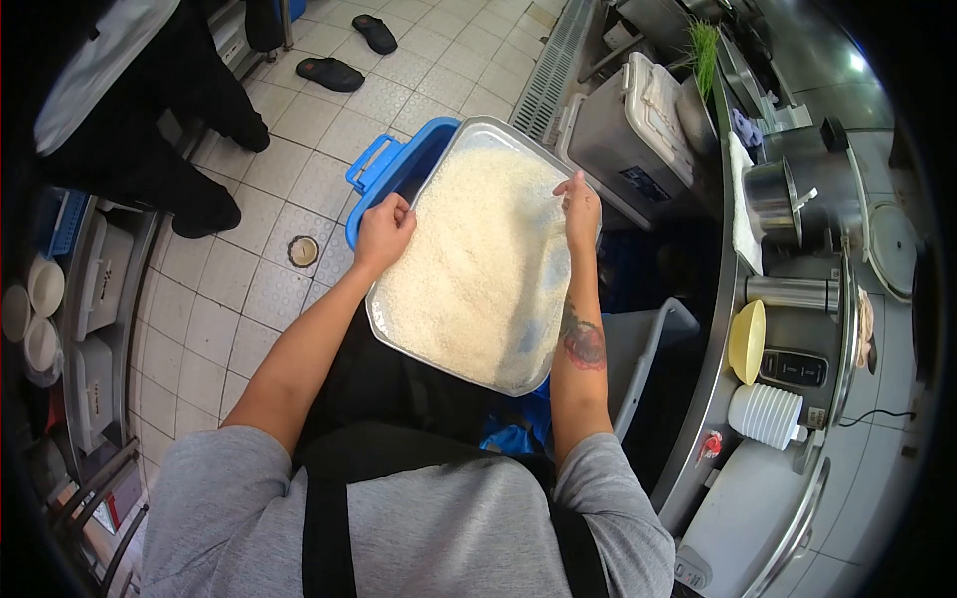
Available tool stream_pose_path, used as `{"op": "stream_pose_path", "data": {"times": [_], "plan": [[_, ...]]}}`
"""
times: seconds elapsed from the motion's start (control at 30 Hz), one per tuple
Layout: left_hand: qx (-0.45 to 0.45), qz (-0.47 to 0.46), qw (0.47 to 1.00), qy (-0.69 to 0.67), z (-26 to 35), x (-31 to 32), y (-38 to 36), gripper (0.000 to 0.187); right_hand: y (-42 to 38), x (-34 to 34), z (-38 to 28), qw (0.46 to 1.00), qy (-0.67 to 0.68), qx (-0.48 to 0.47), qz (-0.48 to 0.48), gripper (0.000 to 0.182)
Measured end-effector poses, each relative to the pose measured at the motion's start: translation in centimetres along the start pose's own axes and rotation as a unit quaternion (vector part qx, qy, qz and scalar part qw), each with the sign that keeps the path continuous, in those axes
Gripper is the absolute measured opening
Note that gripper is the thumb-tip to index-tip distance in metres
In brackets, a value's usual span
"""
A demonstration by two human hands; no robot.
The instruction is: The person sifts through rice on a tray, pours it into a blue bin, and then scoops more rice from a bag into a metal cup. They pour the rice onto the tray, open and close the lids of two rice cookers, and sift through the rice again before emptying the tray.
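A wide, shallow see-through tray [399,339] lies in front of my body, filled with pale grains [469,249] that look like uncooked rice. My left hand [387,234] is closed on the tray's left rim, fingers curled at the edge. On the opposite side, my right hand [580,211] grips the right rim with thumb and fingers pinched together. The grains lie thinner along the right side, where the tray's bottom shows through. Beneath the tray's far left corner stands a blue bin [397,159], mostly hidden by it.
At upper left stands another person [204,100] in dark trousers. Black slippers [331,75] and a round drain [302,251] are on the tiled floor. A lidded grey bin [628,130] stands ahead right. The steel counter at right holds a pot [773,204] and a yellow bowl [746,342].
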State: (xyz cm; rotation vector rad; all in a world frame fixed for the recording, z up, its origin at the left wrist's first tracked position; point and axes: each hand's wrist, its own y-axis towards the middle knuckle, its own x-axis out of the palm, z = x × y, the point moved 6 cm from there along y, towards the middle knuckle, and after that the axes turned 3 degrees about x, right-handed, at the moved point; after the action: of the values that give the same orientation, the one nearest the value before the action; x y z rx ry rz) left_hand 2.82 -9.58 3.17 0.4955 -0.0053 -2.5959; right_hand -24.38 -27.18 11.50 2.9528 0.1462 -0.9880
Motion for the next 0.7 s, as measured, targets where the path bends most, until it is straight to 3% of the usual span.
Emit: {"op": "stream_pose_path", "data": {"times": [0.07, 0.2, 0.27, 0.3, 0.37, 0.4, 0.5, 0.63, 0.7], "plan": [[0.002, 0.002, 1.0, 0.0, -0.2, 0.1, 0.0, 0.013, 0.1, 0.6, -0.5, 0.993, 0.088, -0.053, -0.052, 0.053], [0.003, 0.003, 1.0, 0.005, -0.2, 0.1, 0.0, 0.013, -1.9, 3.4, 0.7, 0.994, 0.036, -0.035, -0.102, 0.043], [0.002, 0.003, 1.0, 0.0, -0.2, 0.1, 0.0, 0.013, -4.2, 5.3, 1.5, 0.978, -0.125, -0.145, -0.084, 0.026], [0.0, 0.003, 1.0, -0.004, -0.2, 0.2, 0.0, 0.013, -5.4, 5.6, 1.7, 0.978, -0.125, -0.145, -0.084, 0.026], [-0.001, 0.002, 1.0, -0.003, -0.1, 0.1, 0.0, 0.013, -7.6, 5.8, 0.9, 0.941, -0.217, -0.257, -0.02, 0.02], [-0.001, 0.002, 1.0, -0.002, 0.0, 0.0, 0.0, 0.013, -7.7, 5.7, 1.5, 0.942, -0.217, -0.256, -0.021, 0.02], [-0.001, 0.002, 1.0, 0.011, 0.1, 0.0, -0.1, 0.013, -6.9, 3.0, 4.9, 0.951, -0.242, -0.155, 0.113, 0.03], [-0.004, 0.002, 1.0, 0.007, -0.1, 0.0, 0.1, 0.013, -7.2, 1.9, 6.3, 0.961, -0.231, -0.076, 0.13, 0.026], [-0.003, 0.003, 1.0, 0.014, -0.1, 0.1, 0.0, 0.013, -8.6, 2.3, 5.9, 0.964, -0.221, -0.088, 0.119, 0.024]]}}
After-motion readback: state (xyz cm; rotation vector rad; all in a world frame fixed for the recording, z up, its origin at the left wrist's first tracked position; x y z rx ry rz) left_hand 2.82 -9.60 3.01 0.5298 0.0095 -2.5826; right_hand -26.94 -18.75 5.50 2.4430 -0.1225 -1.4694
